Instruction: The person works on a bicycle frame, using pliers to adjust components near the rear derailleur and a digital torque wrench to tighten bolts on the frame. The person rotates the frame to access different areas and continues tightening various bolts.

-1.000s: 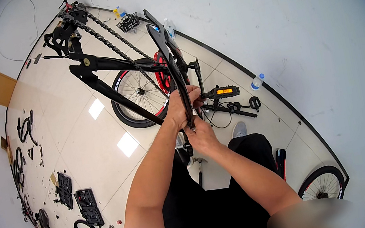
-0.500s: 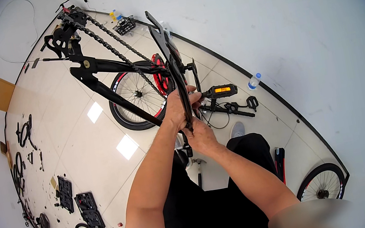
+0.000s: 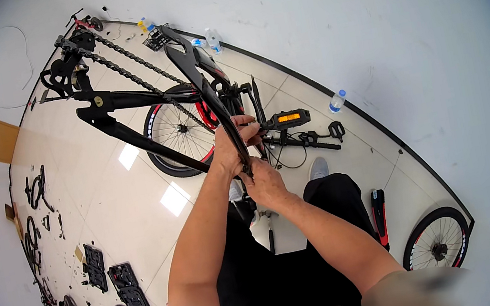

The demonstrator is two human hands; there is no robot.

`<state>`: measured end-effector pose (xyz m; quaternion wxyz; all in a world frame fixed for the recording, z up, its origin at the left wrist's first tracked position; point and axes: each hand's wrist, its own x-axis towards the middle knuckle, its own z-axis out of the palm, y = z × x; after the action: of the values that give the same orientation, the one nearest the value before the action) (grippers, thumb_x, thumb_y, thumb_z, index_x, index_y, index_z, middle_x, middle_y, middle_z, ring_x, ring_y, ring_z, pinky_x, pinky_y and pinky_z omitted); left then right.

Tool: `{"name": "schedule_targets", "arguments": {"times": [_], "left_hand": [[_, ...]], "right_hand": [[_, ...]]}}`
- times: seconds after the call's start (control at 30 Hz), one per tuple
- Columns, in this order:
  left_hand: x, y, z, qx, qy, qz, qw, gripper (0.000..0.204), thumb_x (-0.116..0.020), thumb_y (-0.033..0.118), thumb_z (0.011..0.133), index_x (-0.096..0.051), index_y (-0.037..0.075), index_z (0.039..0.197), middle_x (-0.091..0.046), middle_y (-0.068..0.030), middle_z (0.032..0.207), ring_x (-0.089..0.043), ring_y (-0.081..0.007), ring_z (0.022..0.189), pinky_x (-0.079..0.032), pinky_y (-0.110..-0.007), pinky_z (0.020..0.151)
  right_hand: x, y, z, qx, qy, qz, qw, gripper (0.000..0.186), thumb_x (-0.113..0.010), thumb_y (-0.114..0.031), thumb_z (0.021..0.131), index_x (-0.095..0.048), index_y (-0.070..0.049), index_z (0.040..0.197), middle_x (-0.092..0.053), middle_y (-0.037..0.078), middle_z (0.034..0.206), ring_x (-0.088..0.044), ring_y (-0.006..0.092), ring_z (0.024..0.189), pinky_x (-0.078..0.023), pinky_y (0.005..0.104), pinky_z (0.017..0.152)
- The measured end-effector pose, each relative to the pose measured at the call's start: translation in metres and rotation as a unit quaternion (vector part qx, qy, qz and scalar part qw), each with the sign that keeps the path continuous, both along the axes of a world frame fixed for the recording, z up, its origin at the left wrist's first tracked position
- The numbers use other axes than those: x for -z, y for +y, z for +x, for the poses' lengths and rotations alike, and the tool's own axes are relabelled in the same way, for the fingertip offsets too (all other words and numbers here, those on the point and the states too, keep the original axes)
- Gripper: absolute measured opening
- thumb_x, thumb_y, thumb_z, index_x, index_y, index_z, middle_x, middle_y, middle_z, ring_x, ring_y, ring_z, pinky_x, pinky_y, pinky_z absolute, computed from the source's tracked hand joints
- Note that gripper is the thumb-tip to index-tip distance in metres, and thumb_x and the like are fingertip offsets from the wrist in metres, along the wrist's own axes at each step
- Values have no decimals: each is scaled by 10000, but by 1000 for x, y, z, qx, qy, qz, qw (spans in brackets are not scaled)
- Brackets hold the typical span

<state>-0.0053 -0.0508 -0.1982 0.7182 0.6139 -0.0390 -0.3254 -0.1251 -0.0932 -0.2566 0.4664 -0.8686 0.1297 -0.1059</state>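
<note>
A long black curved piece (image 3: 205, 88), forked at its upper end and perhaps a chain guard, stands tilted up to the left. My left hand (image 3: 228, 150) is closed around its lower part, fingertips curling past it beside a black pedal (image 3: 289, 119) with an orange reflector. Just below, my right hand (image 3: 265, 182) grips the lower end, its fingertips partly hidden. Left of the piece is a black bicycle frame (image 3: 145, 142), with a chain (image 3: 120, 70) running to a red chainring (image 3: 205, 115), mostly covered by the piece.
A spoked wheel (image 3: 180, 128) lies beneath the frame. Handlebar parts (image 3: 308, 140) and a water bottle (image 3: 337, 101) are to the right. A hammer (image 3: 270, 234) lies between my legs. Tool cases (image 3: 128, 286) lie left; another wheel (image 3: 438, 243) is at lower right.
The upper end of the black piece has tipped to the left and shows more of its broad side. The frame sits farther left as the view shifts. Both hands keep their grip.
</note>
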Motion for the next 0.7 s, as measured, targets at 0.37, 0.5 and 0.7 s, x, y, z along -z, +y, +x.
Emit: {"name": "schedule_targets", "arguments": {"times": [0.37,0.5,0.7], "left_hand": [[2,1,3,16,6,13,1000,261,-748,81,858,-630,-6,1074,-705,-101,870,-688,-162,741,-571,-282,687],[0,1,1,6,-5,12,1000,284,-751,86,846,-626,-32,1071,-697,-107,870,-681,-165,746,-564,-280,684],[-3,0,-2,-8,-27,17,999,270,-735,91,842,-648,-64,1046,-691,-105,842,-641,-147,693,-537,-258,640]], "right_hand": [[0,0,0,0,-3,0,1000,227,-621,-161,911,-537,2,1044,-622,200,974,-615,411,931,-497,502,790],[-4,-1,0,-1,10,13,1000,224,-625,-159,907,-538,0,1039,-621,199,974,-613,412,934,-497,498,795],[-5,0,0,0,18,19,1000,231,-638,-157,901,-538,4,1034,-626,196,985,-613,408,942,-498,497,806]]}}
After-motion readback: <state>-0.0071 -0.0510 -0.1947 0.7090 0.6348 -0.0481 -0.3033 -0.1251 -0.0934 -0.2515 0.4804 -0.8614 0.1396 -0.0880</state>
